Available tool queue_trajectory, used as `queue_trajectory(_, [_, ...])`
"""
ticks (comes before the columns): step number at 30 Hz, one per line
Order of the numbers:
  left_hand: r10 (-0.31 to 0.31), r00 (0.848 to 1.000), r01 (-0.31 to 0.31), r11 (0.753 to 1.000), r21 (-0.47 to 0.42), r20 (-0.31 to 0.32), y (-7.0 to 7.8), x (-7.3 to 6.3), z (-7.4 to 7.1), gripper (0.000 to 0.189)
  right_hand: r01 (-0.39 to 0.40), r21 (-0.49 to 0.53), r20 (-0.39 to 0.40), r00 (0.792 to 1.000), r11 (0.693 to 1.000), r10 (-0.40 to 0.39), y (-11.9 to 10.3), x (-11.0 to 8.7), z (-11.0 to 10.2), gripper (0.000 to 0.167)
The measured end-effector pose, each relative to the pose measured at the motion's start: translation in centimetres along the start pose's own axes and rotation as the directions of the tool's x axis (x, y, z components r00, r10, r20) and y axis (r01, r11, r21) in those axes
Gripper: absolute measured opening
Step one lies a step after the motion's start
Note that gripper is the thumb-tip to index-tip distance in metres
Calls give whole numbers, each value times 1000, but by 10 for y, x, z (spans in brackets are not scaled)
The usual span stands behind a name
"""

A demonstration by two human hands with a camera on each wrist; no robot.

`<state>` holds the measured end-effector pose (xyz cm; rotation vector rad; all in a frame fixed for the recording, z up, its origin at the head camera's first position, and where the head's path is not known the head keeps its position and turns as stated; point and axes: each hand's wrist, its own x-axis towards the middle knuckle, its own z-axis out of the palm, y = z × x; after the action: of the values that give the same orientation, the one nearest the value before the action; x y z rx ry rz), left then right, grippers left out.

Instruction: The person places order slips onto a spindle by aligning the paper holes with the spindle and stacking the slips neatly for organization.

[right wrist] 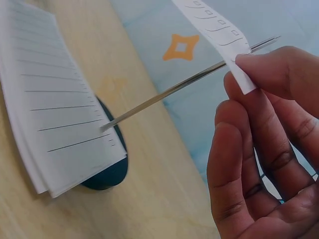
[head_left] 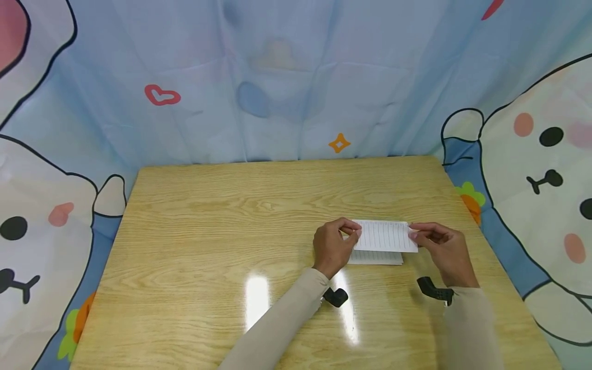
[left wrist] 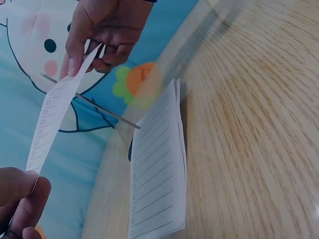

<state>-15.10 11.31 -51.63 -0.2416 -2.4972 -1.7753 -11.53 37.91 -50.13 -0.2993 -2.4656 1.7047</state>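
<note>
A lined slip of paper [head_left: 386, 236] with a row of small checkboxes is stretched between both hands. My left hand [head_left: 334, 246] pinches its left end between thumb and fingers, and my right hand [head_left: 441, 249] pinches the other end. Below it, a stack of lined paper slips [left wrist: 158, 169] sits on a paper spike. The metal rod [right wrist: 164, 94] rises from the stack, and its tip shows beyond the held slip. Whether the rod pierces that slip or passes behind it, I cannot tell. A dark oval base [right wrist: 117, 167] peeks out from under the stack.
The wooden table [head_left: 208, 231] carries the spike right of its middle. A blue cartoon curtain [head_left: 287, 103] hangs behind the table and along its sides. Dark wrist mounts [head_left: 435, 290] stick out from both sleeves.
</note>
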Motion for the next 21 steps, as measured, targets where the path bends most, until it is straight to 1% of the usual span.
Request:
queue_trajectory(11, [-4, 1000, 3, 1000, 30, 13, -7, -3, 1, 6, -44, -63, -28, 999, 997, 43, 9, -4, 8, 34])
queue_trajectory(14, [-7, 1000, 7, 999, 38, 18, -9, -4, 0, 5, -52, -43, -26, 998, 998, 51, 12, -4, 9, 35])
queue_trajectory(19, [-8, 1000, 7, 998, 69, 24, -14, -6, 2, 5, -53, 41, -7, 999, 998, 53, 17, -4, 11, 33])
queue_trajectory(21, [-11, 1000, 9, 996, 86, 24, -16, -6, 3, 5, -57, 59, -1, 998, 997, 57, 18, -4, 12, 33])
